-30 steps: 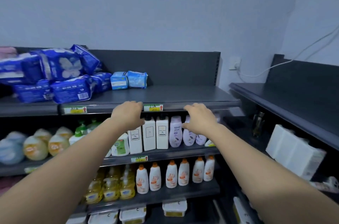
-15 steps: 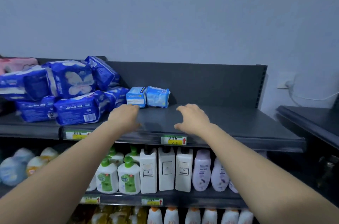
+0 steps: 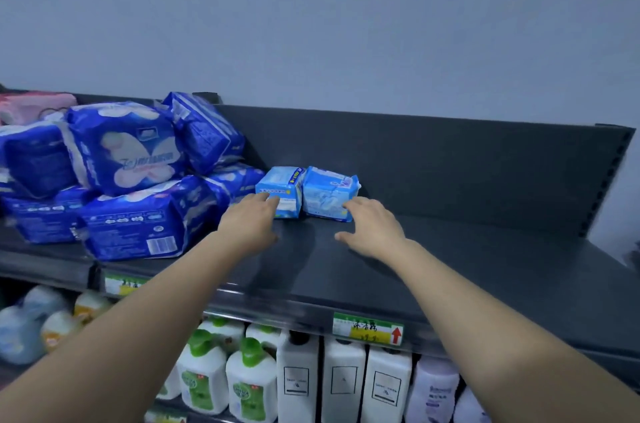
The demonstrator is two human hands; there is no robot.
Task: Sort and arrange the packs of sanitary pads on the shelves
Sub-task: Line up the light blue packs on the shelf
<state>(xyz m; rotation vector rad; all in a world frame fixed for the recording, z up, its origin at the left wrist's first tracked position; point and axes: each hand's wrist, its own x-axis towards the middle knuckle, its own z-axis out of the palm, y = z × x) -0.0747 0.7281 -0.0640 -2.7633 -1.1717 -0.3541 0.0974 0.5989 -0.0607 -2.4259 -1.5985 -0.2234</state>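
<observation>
Left light-blue pack point(image 3: 280, 189) and right light-blue pack point(image 3: 329, 193), set touching on the top shelf point(image 3: 450, 249): judged light, soft, film-slick; to be taken across the sides. Left hand point(image 3: 249, 221), right hand point(image 3: 372, 228): spread, nothing held.

Both bare forearms extend forward. Left hand point(image 3: 249, 221): palm down, fingers straight, pointing ahead. Right hand point(image 3: 372, 228): palm down, fingers loosely spread, thumb splayed toward the left fingers.

Six dark-blue packs point(image 3: 121, 145), two light-blue packs point(image 3: 282, 188), one pink pack point(image 3: 33, 105) (cut off at the edge). Below them, three white square bottles point(image 3: 343, 370); two price labels point(image 3: 367, 327).
</observation>
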